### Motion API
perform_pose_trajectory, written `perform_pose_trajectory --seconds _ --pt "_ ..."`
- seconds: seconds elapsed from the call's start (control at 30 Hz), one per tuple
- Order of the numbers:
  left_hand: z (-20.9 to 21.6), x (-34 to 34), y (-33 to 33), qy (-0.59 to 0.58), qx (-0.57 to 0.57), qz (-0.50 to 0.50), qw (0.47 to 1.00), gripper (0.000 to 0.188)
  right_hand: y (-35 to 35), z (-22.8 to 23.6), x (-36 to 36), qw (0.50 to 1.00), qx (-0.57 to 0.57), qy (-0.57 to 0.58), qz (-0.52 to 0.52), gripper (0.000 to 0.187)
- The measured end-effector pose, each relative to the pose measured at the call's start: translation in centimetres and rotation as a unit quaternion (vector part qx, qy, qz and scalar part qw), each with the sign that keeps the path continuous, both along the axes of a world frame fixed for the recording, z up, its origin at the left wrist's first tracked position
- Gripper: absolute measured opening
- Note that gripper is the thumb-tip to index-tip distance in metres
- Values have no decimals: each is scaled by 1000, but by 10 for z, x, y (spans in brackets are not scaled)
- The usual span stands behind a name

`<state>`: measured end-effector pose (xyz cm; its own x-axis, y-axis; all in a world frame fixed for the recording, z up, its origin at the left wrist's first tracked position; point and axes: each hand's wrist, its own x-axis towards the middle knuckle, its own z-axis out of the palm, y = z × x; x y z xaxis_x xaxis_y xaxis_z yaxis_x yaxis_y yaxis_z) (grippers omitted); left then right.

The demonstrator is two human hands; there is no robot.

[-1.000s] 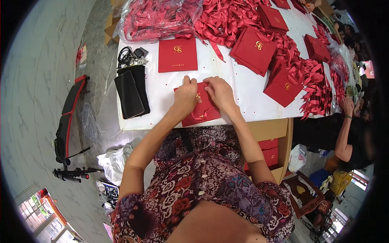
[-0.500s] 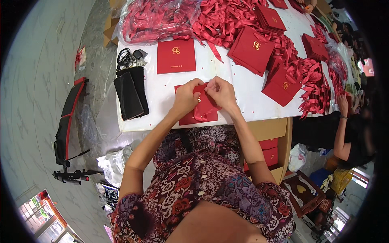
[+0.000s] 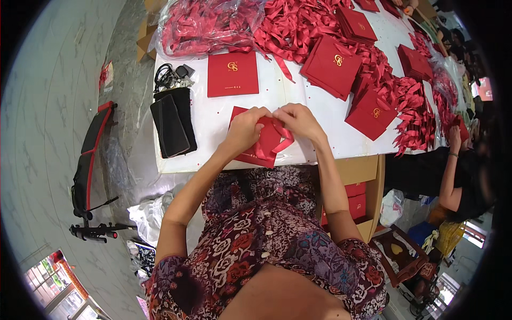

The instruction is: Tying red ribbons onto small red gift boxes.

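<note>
Near the table's front edge lies a flat red paper bag (image 3: pixel 248 156), tilted, its upper part partly hidden by my hands. A glossy red ribbon (image 3: pixel 284 143) loops down over its right side. My left hand (image 3: pixel 247 129) lies over the bag, its fingers closed at the top edge. With thumb and forefinger pinched together, my right hand (image 3: pixel 302 121) grips the ribbon by the bag's upper right corner. Both hands' fingertips almost meet there. Beyond them another flat red bag with a gold emblem (image 3: pixel 232 74) lies by itself.
A black phone (image 3: pixel 172 125) rests on a dark pad, with coiled cables (image 3: pixel 166 78) behind. Heaped red ribbons (image 3: pixel 298 29) and stacked red bags (image 3: pixel 332 66) cover the far and right side. An open cardboard box (image 3: pixel 375 186) stands below the edge. A co-worker's arm (image 3: pixel 450 181) is at right.
My right hand has moved slightly right, drawing the ribbon with it. The bag under my hands has turned clockwise. The co-worker's hand at right has shifted slightly.
</note>
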<state>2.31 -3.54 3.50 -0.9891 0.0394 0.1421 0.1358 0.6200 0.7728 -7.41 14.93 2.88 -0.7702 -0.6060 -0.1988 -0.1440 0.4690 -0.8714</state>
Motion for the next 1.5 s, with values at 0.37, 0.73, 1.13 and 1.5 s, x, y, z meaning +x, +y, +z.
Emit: perform_pose_trajectory --seconds 0.37,0.73,1.13,1.5 --pt "3 -3 5 21 15 -23 999 29 -9 -28 -17 979 -81 -186 -10 21" --pt "-22 5 7 50 43 136 988 55 -14 2 -2 963 -32 171 -204 18" --pt "-16 6 10 82 43 124 988 64 -48 16 44 998 -65 5 -18 18" --pt "6 21 -19 -95 97 135 981 67 -39 4 38 995 -6 94 -36 11"
